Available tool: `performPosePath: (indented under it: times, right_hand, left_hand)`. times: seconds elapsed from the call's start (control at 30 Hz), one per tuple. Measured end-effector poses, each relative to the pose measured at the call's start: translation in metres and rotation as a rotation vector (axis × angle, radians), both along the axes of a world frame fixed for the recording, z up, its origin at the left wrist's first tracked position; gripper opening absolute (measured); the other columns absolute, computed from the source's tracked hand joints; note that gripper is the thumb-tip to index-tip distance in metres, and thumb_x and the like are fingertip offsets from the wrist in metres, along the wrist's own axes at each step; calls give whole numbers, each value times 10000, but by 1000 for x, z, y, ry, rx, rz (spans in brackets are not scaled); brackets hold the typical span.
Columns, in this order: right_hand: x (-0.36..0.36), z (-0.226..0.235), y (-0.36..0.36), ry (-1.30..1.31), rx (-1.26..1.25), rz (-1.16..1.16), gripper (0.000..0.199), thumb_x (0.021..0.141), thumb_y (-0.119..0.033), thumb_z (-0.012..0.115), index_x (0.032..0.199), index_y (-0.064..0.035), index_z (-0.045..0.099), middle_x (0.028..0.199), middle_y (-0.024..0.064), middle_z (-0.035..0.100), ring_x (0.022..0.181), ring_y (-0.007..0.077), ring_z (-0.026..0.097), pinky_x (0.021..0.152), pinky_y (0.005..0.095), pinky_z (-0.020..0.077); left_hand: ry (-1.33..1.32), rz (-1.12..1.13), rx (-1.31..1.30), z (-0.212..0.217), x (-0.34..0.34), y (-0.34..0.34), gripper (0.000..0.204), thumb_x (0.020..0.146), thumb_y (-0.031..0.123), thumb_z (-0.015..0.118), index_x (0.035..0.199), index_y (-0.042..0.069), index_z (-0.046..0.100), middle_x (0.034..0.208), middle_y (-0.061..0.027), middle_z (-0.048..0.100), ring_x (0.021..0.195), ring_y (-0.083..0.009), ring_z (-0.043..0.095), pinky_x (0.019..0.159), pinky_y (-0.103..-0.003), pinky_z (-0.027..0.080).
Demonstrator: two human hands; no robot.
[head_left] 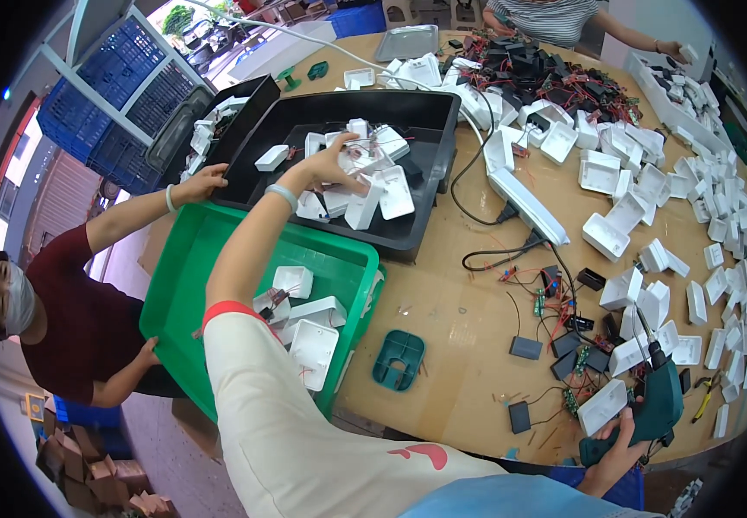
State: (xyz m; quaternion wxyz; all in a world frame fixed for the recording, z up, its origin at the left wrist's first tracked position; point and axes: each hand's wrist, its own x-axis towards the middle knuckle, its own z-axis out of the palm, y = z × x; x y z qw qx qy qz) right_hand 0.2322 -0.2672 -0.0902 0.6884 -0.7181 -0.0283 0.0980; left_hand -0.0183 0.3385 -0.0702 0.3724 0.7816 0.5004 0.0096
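1. Head view: a brown worktable (451, 363) is crowded with white housings (600, 175); pieces along its right side could go over if a sleeve caught them.
2. Green tray (192, 259), several housings inside, juts past the table's edge with a co-worker's hand (151, 350) on its rim; should that grip slip, it could tip.
3. Black tray (274, 129) lies beyond. The wearer's left hand (345, 168) spreads its fingers over housings inside; whether it clasps any cannot be told. A hasty scoop might drop pieces or snag wires.
4. Teal power drill (667, 397), its handle gripped in the right hand (620, 440), angles up among loose housings; an accidental trigger squeeze could scar plastic.
5. White power strip (529, 207) trails a black cord (503, 251), which could drag parts if tugged.
6. Green circuit boards (572, 399) lie near the drill, their thin leads liable to tear if snagged.
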Motion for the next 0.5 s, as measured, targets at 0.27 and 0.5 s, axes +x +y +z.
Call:
performPosePath:
  times: [0.27, 0.5]
  right_hand:
    - [-11, 6, -19, -14, 53, 37, 286, 988, -96, 612, 1225, 58, 569, 653, 23, 469, 560, 114, 435, 540, 283, 372]
    - [-3, 0, -47, -5, 115, -35, 318, 982, -130, 644, 1253, 25, 583, 750, 40, 509, 579, 122, 475, 541, 289, 410]
  left_hand:
    - [-97, -80, 126, -6, 7, -18, 996, 464, 345, 988, 1363, 150, 605, 1244, -155, 663, 1118, -306, 651, 953, -355, 517]
    - [-622, 141, 102, 24, 18, -82, 738, 637, 39, 895, 1299, 131, 583, 1036, -40, 659, 815, -153, 667, 620, -320, 566]
